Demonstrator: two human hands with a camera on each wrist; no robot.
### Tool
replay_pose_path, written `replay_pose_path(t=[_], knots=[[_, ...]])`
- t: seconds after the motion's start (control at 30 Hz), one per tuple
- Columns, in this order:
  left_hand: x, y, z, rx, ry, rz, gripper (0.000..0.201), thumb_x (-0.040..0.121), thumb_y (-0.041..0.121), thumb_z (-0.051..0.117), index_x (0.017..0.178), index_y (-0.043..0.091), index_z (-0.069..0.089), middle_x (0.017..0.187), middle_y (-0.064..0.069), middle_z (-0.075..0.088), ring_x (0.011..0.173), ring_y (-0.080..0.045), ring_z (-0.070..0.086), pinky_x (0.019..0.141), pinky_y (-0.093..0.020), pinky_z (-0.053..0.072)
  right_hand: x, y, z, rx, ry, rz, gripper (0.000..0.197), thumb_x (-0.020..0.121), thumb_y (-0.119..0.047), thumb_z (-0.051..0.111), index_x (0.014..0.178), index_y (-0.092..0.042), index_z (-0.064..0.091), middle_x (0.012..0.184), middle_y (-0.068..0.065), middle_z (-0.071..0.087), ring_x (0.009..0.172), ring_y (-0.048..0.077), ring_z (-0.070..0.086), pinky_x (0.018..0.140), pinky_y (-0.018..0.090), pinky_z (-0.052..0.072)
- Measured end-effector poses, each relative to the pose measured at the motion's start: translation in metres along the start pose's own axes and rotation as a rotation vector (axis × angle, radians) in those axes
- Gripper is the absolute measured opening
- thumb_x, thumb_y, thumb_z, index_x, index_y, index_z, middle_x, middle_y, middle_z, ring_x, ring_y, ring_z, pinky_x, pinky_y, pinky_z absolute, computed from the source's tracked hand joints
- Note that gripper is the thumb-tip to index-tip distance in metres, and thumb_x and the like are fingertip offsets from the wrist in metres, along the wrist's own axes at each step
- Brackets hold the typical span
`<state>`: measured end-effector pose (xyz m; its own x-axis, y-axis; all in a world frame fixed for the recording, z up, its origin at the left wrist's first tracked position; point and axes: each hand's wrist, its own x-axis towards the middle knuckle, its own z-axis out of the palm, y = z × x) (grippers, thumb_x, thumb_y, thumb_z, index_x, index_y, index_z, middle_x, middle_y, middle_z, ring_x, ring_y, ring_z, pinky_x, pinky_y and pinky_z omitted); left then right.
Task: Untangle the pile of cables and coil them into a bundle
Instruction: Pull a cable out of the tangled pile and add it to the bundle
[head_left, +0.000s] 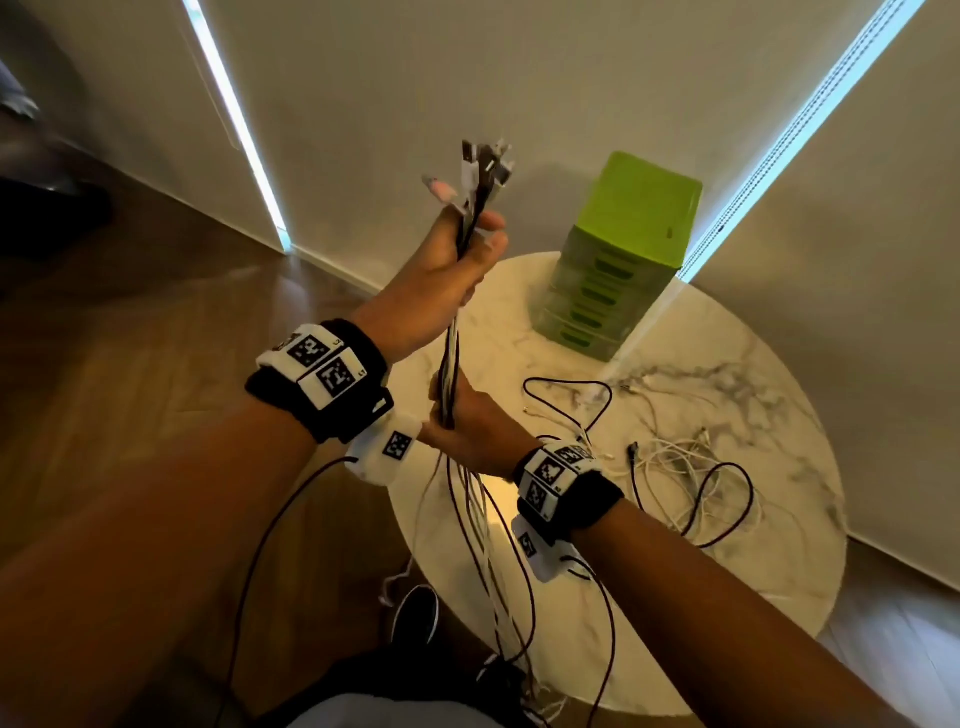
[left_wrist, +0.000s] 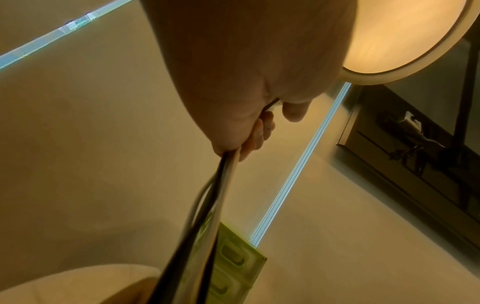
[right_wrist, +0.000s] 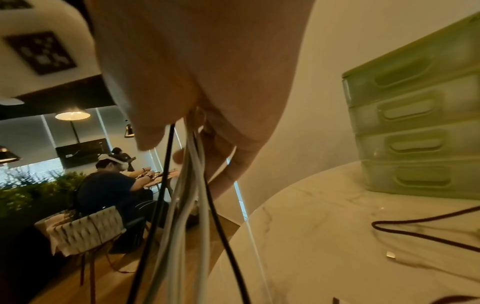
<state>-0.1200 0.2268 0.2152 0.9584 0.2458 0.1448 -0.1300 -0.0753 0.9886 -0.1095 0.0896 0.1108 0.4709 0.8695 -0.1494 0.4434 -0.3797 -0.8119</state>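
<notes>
My left hand (head_left: 462, 260) is raised above the table and grips a bunch of black and white cables (head_left: 451, 353) just below their plug ends (head_left: 480, 166), which stick up together. Lower down, my right hand (head_left: 460, 415) is closed around the same bunch. Below it the cables (head_left: 488, 545) hang loose toward the floor. In the left wrist view the fingers (left_wrist: 257, 135) curl round the cables (left_wrist: 207, 205). The right wrist view shows white and black strands (right_wrist: 189, 185) running out of my fist. More tangled cables (head_left: 685, 467) lie on the round marble table (head_left: 753, 364).
A green plastic drawer unit (head_left: 618, 260) stands at the back of the table against the wall. A black looped cable (head_left: 566, 395) lies near it. Wood floor lies to the left. Another seated person (right_wrist: 109, 185) appears far off in the right wrist view.
</notes>
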Motion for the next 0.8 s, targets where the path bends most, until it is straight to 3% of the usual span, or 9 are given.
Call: replay_pose_path(t=[0.07, 0.17, 0.3, 0.37, 0.43, 0.47, 0.57, 0.7, 0.8], knots=[[-0.002, -0.013, 0.003, -0.102, -0.018, -0.035, 0.012, 0.102, 0.032, 0.048, 0.111, 0.025, 0.051, 0.074, 0.009, 0.040, 0.061, -0.007, 0.037, 0.060, -0.027, 0.033, -0.002, 0.018, -0.001, -0.102, -0.033, 0.039, 0.035, 0.093, -0.038, 0.070, 0.105, -0.018, 0.044, 0.082, 0.003, 0.066, 0.068, 0.023, 0.070, 0.065, 0.034, 0.055], [-0.006, -0.042, 0.012, -0.234, -0.003, -0.140, 0.015, 0.103, 0.030, 0.046, 0.107, 0.017, 0.052, 0.065, 0.013, 0.040, 0.055, -0.006, 0.034, 0.056, -0.025, 0.030, -0.017, 0.049, -0.004, -0.207, 0.004, 0.122, 0.038, 0.092, -0.045, 0.070, 0.102, -0.019, 0.045, 0.082, 0.007, 0.068, 0.068, 0.025, 0.072, 0.065, 0.044, 0.057], [-0.008, -0.076, 0.035, -0.281, -0.007, -0.273, 0.016, 0.109, 0.024, 0.041, 0.104, 0.014, 0.053, 0.063, 0.013, 0.037, 0.054, -0.006, 0.032, 0.055, -0.027, 0.028, -0.044, 0.078, -0.016, -0.120, -0.116, 0.281, 0.049, 0.079, -0.054, 0.079, 0.100, -0.023, 0.049, 0.088, -0.008, 0.061, 0.078, 0.016, 0.062, 0.065, 0.030, 0.047], [-0.003, -0.083, 0.049, -0.280, -0.042, -0.322, 0.015, 0.109, 0.022, 0.040, 0.104, 0.014, 0.053, 0.061, 0.013, 0.038, 0.054, -0.005, 0.032, 0.054, -0.025, 0.027, -0.058, 0.090, -0.026, 0.011, -0.121, 0.329, 0.047, 0.083, -0.052, 0.076, 0.109, -0.019, 0.056, 0.101, -0.010, 0.064, 0.088, 0.010, 0.065, 0.076, 0.027, 0.051], [0.004, -0.086, 0.063, -0.262, -0.099, -0.347, 0.015, 0.109, 0.022, 0.041, 0.104, 0.014, 0.052, 0.060, 0.013, 0.039, 0.053, -0.005, 0.032, 0.054, -0.025, 0.026, -0.070, 0.102, -0.043, 0.108, -0.042, 0.378, 0.041, 0.092, -0.048, 0.066, 0.111, -0.012, 0.062, 0.101, -0.009, 0.068, 0.085, -0.003, 0.064, 0.081, 0.023, 0.050], [0.009, -0.087, 0.071, -0.256, -0.126, -0.358, 0.015, 0.109, 0.022, 0.041, 0.105, 0.012, 0.051, 0.060, 0.013, 0.040, 0.053, -0.005, 0.032, 0.054, -0.025, 0.026, -0.074, 0.112, -0.054, 0.109, 0.007, 0.422, 0.041, 0.094, -0.050, 0.061, 0.108, -0.012, 0.064, 0.098, -0.009, 0.069, 0.084, -0.004, 0.063, 0.082, 0.026, 0.050], [0.026, -0.092, 0.100, -0.251, -0.197, -0.399, 0.012, 0.109, 0.019, 0.041, 0.107, 0.010, 0.048, 0.061, 0.012, 0.037, 0.053, -0.007, 0.029, 0.053, -0.026, 0.022, -0.083, 0.160, -0.089, 0.006, 0.180, 0.534, 0.036, 0.095, -0.048, 0.062, 0.099, -0.012, 0.067, 0.099, 0.001, 0.071, 0.094, 0.018, 0.066, 0.091, 0.042, 0.051], [0.049, -0.110, 0.137, -0.208, -0.274, -0.459, 0.010, 0.108, 0.019, 0.043, 0.102, 0.011, 0.044, 0.065, 0.006, 0.032, 0.051, -0.007, 0.027, 0.047, -0.021, 0.024, -0.082, 0.227, -0.131, -0.002, 0.387, 0.698, 0.030, 0.096, -0.032, 0.066, 0.103, -0.003, 0.064, 0.103, 0.016, 0.071, 0.097, 0.034, 0.068, 0.090, 0.046, 0.052], [0.061, -0.124, 0.157, -0.168, -0.306, -0.514, 0.014, 0.108, 0.020, 0.045, 0.094, 0.017, 0.045, 0.064, 0.006, 0.032, 0.050, -0.007, 0.027, 0.047, -0.020, 0.025, -0.071, 0.264, -0.152, 0.068, 0.417, 0.835, 0.030, 0.095, -0.031, 0.067, 0.113, -0.008, 0.057, 0.111, 0.022, 0.071, 0.100, 0.037, 0.068, 0.085, 0.044, 0.053]])
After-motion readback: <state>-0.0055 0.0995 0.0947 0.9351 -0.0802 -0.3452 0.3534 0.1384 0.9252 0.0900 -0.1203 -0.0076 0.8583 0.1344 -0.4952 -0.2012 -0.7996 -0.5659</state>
